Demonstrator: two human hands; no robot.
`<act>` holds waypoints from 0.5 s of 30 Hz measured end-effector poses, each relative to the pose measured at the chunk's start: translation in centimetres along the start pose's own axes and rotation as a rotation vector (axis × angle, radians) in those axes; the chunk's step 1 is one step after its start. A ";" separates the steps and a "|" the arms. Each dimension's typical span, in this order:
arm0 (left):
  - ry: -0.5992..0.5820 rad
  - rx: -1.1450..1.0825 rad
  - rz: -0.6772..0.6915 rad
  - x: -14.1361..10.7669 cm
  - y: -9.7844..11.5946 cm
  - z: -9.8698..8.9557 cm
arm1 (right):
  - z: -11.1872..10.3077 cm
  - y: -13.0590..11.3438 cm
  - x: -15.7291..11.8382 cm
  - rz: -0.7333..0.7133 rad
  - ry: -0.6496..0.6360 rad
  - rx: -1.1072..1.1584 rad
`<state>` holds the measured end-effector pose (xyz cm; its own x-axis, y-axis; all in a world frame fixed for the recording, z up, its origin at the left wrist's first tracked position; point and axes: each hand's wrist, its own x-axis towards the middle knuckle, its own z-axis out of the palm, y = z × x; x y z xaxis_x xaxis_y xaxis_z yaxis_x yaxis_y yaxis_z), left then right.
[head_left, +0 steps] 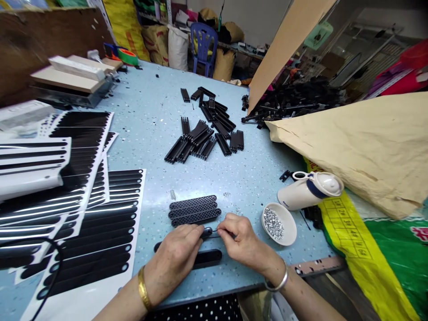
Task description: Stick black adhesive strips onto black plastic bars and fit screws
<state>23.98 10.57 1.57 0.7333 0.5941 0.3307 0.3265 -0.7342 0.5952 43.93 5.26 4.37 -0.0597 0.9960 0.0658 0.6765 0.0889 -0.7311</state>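
Note:
Near the front of the table, my left hand (pixel 180 247) presses its closed fingers over a long black bar with rounded ends (pixel 207 232), which sticks out on both sides of the hand. My right hand (pixel 236 234) pinches a thin dark piece (pixel 214 231) by the bar's right end; what exactly it is cannot be made out. Partly under the left hand lies another smooth black bar (pixel 209 258), closer to me. Just beyond my hands rest black bars with a lattice pattern (pixel 194 209), side by side.
A white bowl of small shiny metal pieces (pixel 281 225) stands right of my hand, beside a white bottle (pixel 301 191) lying tilted. Black slotted pieces (pixel 200 133) are scattered farther back. Sheets of black strip stickers (pixel 110 218) cover the left. Brown paper (pixel 354 138) hangs over the right side.

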 end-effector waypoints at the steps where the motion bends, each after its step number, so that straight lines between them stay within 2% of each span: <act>1: 0.001 -0.002 -0.001 0.0 0.0 0.0 | 0.0 -0.1 0.0 -0.010 0.003 -0.006; 8: -0.010 -0.030 -0.001 0.1 0.0 -0.1 | 0.2 -0.2 0.1 -0.066 -0.035 -0.131; 10: -0.016 -0.042 -0.010 0.1 -0.1 0.0 | 0.4 0.2 0.5 -0.003 -0.047 -0.028; 15: 0.004 -0.062 -0.030 0.1 -0.3 0.1 | 0.9 1.3 1.3 0.280 -0.105 0.407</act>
<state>24.05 10.81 1.35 0.7211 0.6172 0.3148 0.3106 -0.6941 0.6494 44.10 6.66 2.89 -0.0045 0.9744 -0.2246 0.3371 -0.2099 -0.9178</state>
